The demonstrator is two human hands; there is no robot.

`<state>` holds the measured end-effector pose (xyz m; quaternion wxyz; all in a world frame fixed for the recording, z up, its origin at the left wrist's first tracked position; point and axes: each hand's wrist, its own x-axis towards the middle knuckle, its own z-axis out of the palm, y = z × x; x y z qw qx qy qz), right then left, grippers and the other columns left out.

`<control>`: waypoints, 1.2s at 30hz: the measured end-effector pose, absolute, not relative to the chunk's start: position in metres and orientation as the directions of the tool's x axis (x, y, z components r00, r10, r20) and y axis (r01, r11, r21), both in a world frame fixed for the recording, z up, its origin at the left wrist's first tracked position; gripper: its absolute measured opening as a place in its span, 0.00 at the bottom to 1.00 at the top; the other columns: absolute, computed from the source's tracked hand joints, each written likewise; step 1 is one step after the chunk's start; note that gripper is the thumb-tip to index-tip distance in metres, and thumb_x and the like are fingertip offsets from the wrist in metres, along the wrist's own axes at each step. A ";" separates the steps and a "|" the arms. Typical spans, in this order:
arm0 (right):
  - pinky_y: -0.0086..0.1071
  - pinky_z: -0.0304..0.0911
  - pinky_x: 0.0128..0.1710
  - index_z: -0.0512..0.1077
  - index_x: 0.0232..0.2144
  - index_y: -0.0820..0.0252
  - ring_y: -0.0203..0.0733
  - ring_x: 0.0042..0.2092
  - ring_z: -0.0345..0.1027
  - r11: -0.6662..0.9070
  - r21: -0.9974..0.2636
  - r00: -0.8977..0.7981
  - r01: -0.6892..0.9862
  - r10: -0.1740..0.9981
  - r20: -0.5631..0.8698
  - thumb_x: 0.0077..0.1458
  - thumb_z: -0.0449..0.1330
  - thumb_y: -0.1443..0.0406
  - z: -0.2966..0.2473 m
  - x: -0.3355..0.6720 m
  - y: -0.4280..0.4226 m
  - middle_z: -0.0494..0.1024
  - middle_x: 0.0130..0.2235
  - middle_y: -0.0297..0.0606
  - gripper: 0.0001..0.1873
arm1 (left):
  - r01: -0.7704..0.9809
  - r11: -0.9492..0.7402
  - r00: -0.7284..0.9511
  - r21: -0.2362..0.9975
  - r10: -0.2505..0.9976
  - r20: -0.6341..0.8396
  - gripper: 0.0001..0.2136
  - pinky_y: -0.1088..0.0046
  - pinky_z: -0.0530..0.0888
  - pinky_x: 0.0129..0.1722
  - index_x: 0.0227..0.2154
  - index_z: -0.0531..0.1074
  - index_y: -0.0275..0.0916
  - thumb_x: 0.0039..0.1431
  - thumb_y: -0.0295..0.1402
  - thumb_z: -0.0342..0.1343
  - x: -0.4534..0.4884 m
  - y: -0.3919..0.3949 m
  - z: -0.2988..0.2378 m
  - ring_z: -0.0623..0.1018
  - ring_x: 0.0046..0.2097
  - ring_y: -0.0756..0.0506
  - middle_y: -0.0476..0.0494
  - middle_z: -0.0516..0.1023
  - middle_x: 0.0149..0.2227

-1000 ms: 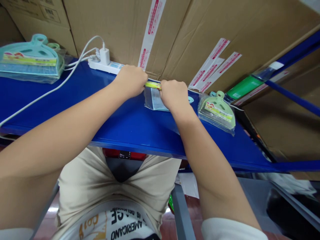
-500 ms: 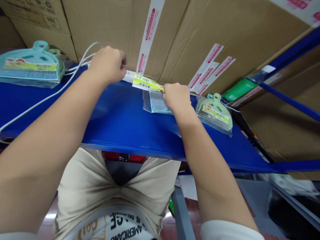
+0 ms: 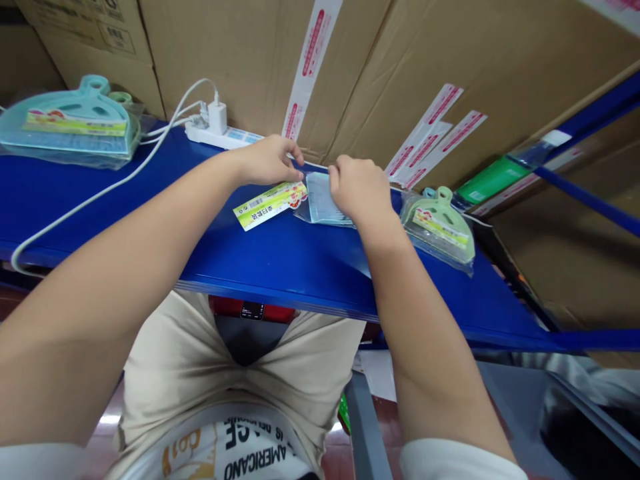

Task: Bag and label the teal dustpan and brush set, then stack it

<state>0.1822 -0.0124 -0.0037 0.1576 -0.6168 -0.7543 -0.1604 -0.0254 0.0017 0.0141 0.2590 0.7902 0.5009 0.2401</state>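
pinching the far edge of a clear plastic bag (image 3: 320, 203) from both sides, the left hand (image 3: 267, 160) and the right hand (image 3: 360, 190) sit close together over the blue shelf (image 3: 280, 260), just in front of the cardboard boxes (image 3: 250, 60). each hand is closed down narrow, fingertips nipping the bag's top edge; exactly how many fingers grip it cannot be told, since the knuckles hide them. the bag lies flat on the shelf between the two hands, with something pale blue inside, and a yellow-green paper label (image 3: 270, 205) lies loose on the shelf, touching or just beside the bag's left edge. the bag looks thin, light and floppy, with a slick film that would likely slide between fingers and sag if lifted from one corner, so a hold at both ends of the open rim seems the soundest place to take it. the label seems to be light card, easy to bend or crease, best picked up by an edge. to the right, a bagged green dustpan (image 3: 440, 223) rests on the shelf near the right wrist but apart from it; to the far left lies a bagged teal dustpan (image 3: 70, 123), and a white power strip (image 3: 220, 135) with a cable runs along the back.
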 end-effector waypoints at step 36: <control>0.47 0.72 0.48 0.80 0.37 0.62 0.59 0.48 0.77 0.007 -0.173 0.045 0.985 0.954 0.296 0.60 0.64 0.56 -0.005 0.156 -0.021 0.82 0.40 0.53 0.13 | -0.057 0.123 0.056 0.991 0.991 -0.120 0.13 0.65 0.83 0.52 0.36 0.80 0.36 0.53 0.14 0.59 -0.020 0.013 0.005 0.86 0.48 0.42 0.43 0.83 0.34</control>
